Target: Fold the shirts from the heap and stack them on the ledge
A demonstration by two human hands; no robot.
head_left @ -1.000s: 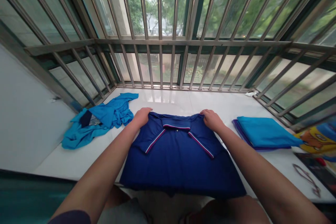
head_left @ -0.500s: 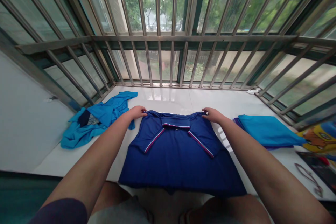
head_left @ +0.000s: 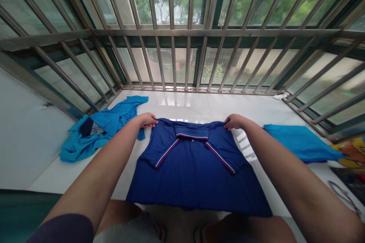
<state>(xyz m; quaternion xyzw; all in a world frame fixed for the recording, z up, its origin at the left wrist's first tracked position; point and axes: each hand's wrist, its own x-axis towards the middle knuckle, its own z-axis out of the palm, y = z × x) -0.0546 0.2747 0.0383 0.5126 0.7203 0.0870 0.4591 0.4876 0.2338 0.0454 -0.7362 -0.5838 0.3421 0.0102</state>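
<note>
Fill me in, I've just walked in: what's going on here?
A person is holding a navy polo shirt by its shoulder edges with the left hand and right hand. The shirt lies front up on a white tiled ledge beneath barred windows. A crumpled blue garment lies to its left, and a folded turquoise cloth lies to its right.

A shirt lay on the ledge in front of the person, its far edge between the left hand's fingers and the right hand's fingers. Left of those fingers lay a crumpled shirt; right of them, a folded cloth. Beyond the fingers stood window bars.
</note>
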